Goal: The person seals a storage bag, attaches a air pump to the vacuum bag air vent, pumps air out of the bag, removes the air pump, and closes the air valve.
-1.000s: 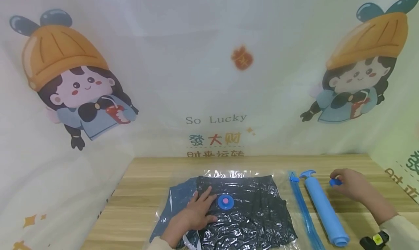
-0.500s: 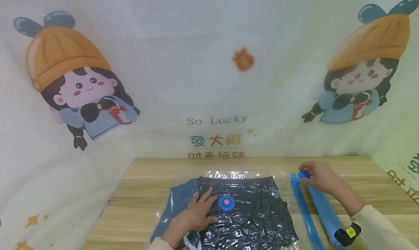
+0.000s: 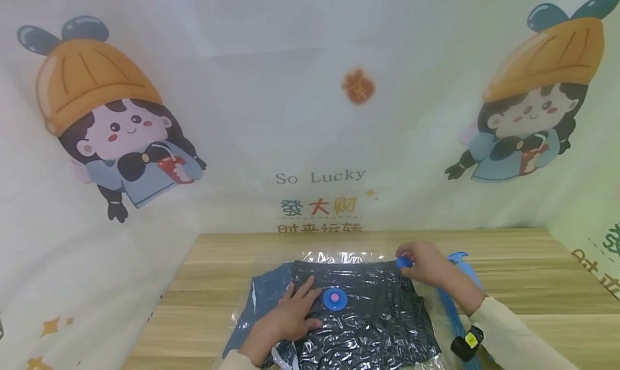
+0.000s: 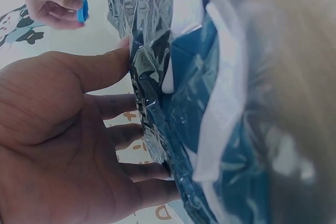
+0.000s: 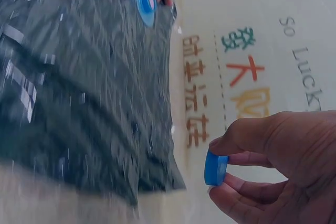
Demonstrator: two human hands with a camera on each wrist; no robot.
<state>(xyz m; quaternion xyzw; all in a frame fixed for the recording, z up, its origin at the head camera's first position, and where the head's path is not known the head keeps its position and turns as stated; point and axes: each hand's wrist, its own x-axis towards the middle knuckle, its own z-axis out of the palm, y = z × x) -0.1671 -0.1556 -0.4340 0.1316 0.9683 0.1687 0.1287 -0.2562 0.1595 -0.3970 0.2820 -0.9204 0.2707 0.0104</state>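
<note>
A clear plastic vacuum storage bag [image 3: 368,327] with dark and blue cloth inside lies on the table. On its top sits a round blue valve [image 3: 335,299] with a pink centre. My left hand [image 3: 292,315] rests on the bag just left of the valve, fingers straight and spread. Above the bag's far right corner, my right hand [image 3: 424,263] pinches a small blue cap [image 3: 404,262] between thumb and fingers. The right wrist view shows that cap [image 5: 215,168] held clear of the bag.
Right of the bag lies a light blue hand pump [image 3: 467,268], partly hidden by my right forearm. Beside it runs the bag's blue zip strip [image 3: 450,308]. A printed cloth [image 3: 242,117] hangs behind the wooden table [image 3: 194,284].
My right hand has carried the blue cap leftward, from right of the pump, over it, to the bag's far right corner. The left hand has stayed on the bag.
</note>
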